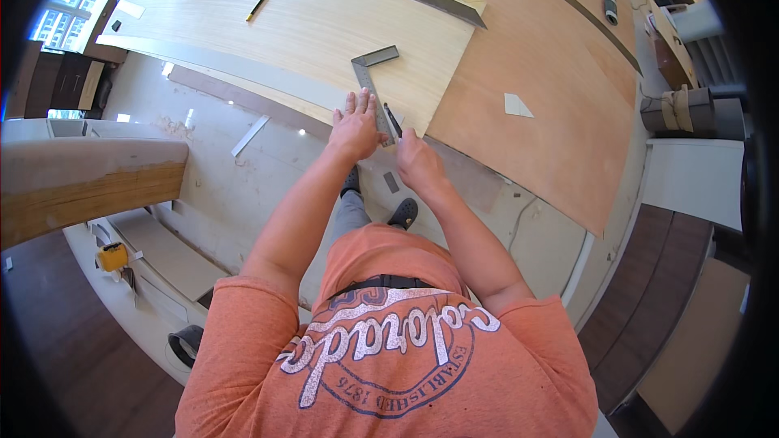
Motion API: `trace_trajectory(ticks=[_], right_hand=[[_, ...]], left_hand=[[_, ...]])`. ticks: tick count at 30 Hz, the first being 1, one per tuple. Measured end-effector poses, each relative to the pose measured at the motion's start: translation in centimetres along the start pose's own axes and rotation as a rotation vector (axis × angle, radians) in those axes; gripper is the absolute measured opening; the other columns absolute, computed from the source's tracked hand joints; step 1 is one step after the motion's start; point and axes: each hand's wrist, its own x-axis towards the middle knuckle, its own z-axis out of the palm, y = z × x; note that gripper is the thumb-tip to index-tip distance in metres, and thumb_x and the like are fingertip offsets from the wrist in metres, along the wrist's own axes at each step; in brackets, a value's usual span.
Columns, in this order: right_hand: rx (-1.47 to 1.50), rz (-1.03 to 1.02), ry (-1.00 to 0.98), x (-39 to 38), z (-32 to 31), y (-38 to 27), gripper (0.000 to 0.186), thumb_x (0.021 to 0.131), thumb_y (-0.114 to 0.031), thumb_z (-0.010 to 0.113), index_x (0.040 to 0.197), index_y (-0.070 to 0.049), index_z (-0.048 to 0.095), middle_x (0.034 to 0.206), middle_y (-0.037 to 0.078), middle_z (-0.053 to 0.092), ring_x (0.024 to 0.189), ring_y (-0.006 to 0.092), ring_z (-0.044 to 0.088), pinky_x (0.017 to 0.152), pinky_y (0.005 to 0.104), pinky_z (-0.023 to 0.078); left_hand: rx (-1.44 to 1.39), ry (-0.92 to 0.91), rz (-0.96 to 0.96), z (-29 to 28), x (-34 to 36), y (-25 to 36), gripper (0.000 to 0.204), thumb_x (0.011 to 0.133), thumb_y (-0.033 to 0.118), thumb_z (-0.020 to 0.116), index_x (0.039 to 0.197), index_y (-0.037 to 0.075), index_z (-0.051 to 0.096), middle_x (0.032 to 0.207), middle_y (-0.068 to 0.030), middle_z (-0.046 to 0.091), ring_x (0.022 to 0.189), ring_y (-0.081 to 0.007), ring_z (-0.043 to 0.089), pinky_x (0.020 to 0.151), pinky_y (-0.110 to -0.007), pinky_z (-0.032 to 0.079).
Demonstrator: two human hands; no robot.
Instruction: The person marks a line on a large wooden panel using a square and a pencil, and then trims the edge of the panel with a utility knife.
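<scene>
My left hand (355,126) lies with its fingers spread on a pale grey strip (310,89) and against the long arm of a metal try square (364,71), near the front edge of a light wooden board (300,28). My right hand (418,158) is closed round a knife-like tool (393,118), its dark blade or body angled up-left beside the square’s arm, right of my left hand. A yellow-and-black pencil (258,6) lies farther back on the board. My left thumb is beside the tool; the tool’s exact tip is too small to tell.
A reddish plywood sheet (544,162) extends right, with a small white offcut (517,105) on it. A wooden panel (89,186) juts in at left, near a yellow tool (112,256). Dark rolls (690,116) sit at right. My feet stand on the dusty floor (219,154).
</scene>
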Motion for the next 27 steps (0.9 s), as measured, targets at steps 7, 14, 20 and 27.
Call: trace_trajectory(ticks=[7, 14, 20, 27], right_hand=[[-0.056, 0.03, -0.078, 0.8, -0.4, -0.6, 0.023, 0.096, -0.015, 0.047, 0.11, 0.002, 0.051, 0.104, 0.031, 0.068, 0.098, 0.0476, 0.067, 0.085, 0.0552, 0.053], [-0.06, 0.036, -0.095, 1.0, -0.7, -1.0, 0.023, 0.096, -0.014, 0.046, 0.111, 0.002, 0.052, 0.105, 0.031, 0.068, 0.099, 0.0468, 0.067, 0.086, 0.0549, 0.053], [-0.061, 0.043, -0.125, 1.2, -0.8, -1.4, 0.023, 0.095, -0.013, 0.046, 0.113, 0.002, 0.052, 0.105, 0.031, 0.068, 0.099, 0.0464, 0.067, 0.087, 0.0547, 0.053], [-0.066, -0.013, -0.099, -0.5, -0.4, -0.6, 0.023, 0.094, -0.011, 0.046, 0.112, 0.002, 0.051, 0.096, 0.03, 0.069, 0.091, 0.0478, 0.068, 0.081, 0.0559, 0.054]], left_hand=[[-0.023, 0.013, 0.015, 0.1, 0.0, -0.2, 0.094, 0.089, 0.039, 0.072, 0.159, 0.003, 0.02, 0.169, -0.0121, 0.012, 0.155, -0.0346, 0.009, 0.122, -0.056, 0.021], [-0.011, 0.014, 0.008, 0.0, 0.1, 0.1, 0.094, 0.089, 0.039, 0.072, 0.159, 0.003, 0.021, 0.169, -0.0125, 0.013, 0.155, -0.0352, 0.01, 0.121, -0.057, 0.022], [-0.025, -0.009, -0.008, -0.2, -0.1, 0.3, 0.092, 0.09, 0.037, 0.072, 0.159, 0.004, 0.02, 0.169, -0.01, 0.011, 0.156, -0.0342, 0.009, 0.122, -0.058, 0.021], [-0.022, 0.005, 0.0, 0.0, 0.1, 0.2, 0.094, 0.089, 0.037, 0.073, 0.159, 0.003, 0.02, 0.169, -0.0119, 0.012, 0.155, -0.0357, 0.009, 0.121, -0.058, 0.022]])
